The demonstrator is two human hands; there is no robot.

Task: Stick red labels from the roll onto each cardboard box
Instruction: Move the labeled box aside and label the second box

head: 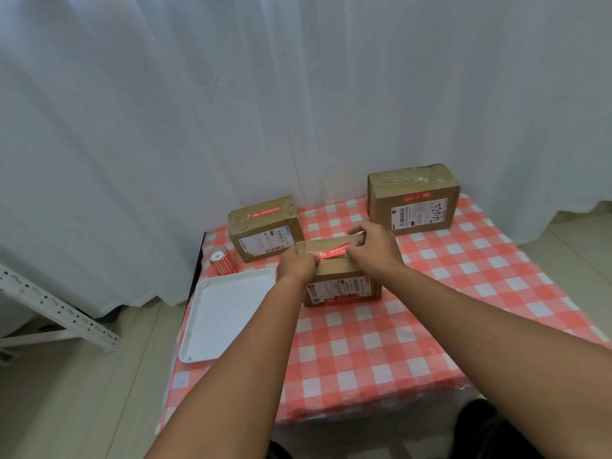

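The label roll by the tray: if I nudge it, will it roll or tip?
The label roll seems to stand on end on the checked tablecloth, so it probably won't roll. It looks small and hollow-cored, so likely light, and a sideways nudge could tip it; once down it may roll toward the white tray.

Table surroundings, non-task items.
White tray [228,313] lay on checked tablecloth [414,326]; white curtain [265,94] behind; metal rack [49,306] at left.

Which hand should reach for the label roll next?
The left hand. The roll stands at the table's left edge, nearer that hand; the right hand would have to cross the box.
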